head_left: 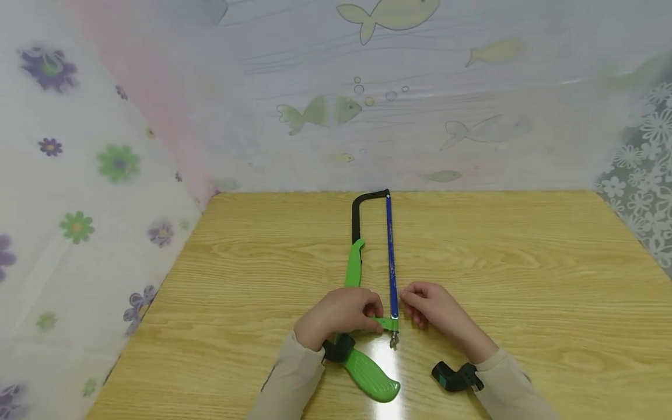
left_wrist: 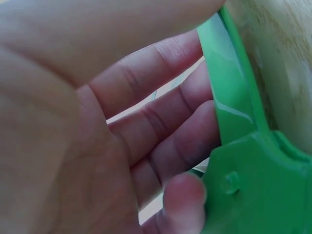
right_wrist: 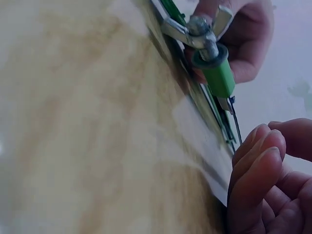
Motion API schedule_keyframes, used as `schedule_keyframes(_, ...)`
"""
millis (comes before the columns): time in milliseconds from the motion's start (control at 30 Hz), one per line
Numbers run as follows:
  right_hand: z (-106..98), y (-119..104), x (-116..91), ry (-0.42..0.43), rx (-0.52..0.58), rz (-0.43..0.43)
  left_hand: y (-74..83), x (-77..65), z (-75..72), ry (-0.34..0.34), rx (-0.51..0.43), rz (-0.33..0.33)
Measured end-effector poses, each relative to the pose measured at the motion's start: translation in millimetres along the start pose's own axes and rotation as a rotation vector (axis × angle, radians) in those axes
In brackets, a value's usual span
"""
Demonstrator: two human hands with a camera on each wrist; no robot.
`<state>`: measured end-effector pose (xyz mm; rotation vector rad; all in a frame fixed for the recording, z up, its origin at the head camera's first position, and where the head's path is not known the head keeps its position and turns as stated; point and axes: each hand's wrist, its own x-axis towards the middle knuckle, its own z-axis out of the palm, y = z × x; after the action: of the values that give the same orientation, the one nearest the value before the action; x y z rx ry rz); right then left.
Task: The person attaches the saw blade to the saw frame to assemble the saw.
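**Green-and-black hacksaw [head_left: 354, 265] on a pale wood-grain desk [head_left: 499, 251]**

Its black bow [head_left: 356, 220] curves round to a slim, straight blue blade [head_left: 391, 256] flecked with pale marks. A silvery metal wing nut [head_left: 394, 340] tips the glossy green crosspiece [head_left: 387, 323]; the green handle [head_left: 371, 376] is rounded and ridged. The left hand [head_left: 343, 312] has a narrow grip, holding the crosspiece. The right hand [head_left: 436, 309] has a loose grip close beside the blade; whether they touch cannot be told.
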<state>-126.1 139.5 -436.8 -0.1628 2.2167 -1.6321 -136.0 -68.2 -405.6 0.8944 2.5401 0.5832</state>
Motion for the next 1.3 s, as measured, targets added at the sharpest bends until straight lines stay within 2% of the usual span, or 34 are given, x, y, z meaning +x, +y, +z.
schedule_keyframes(200, 4, 1, -11, -0.04, 0.029, -0.001, -3.3, 0.4, 0.8, 0.002, 0.022, -0.012)
schedule_keyframes(467, 7, 0, -22, -0.12, 0.019, -0.003, -2.1, -1.6, 0.0, 0.006, -0.006, -0.019)
schedule_keyframes(833, 7, 1, -30, -0.238, -0.046, 0.015, 0.0, 1.7, 3.7, 0.004, 0.005, -0.022)
schedule_keyframes(1067, 6, 2, -31, -0.291, -0.139, -0.012, 1.0, 2.1, 2.6, 0.008, 0.017, -0.027)
schedule_keyframes(1300, 9, 1, -31, -0.321, -0.179, -0.034, -0.5, 1.2, 3.4, 0.002, 0.016, -0.037)
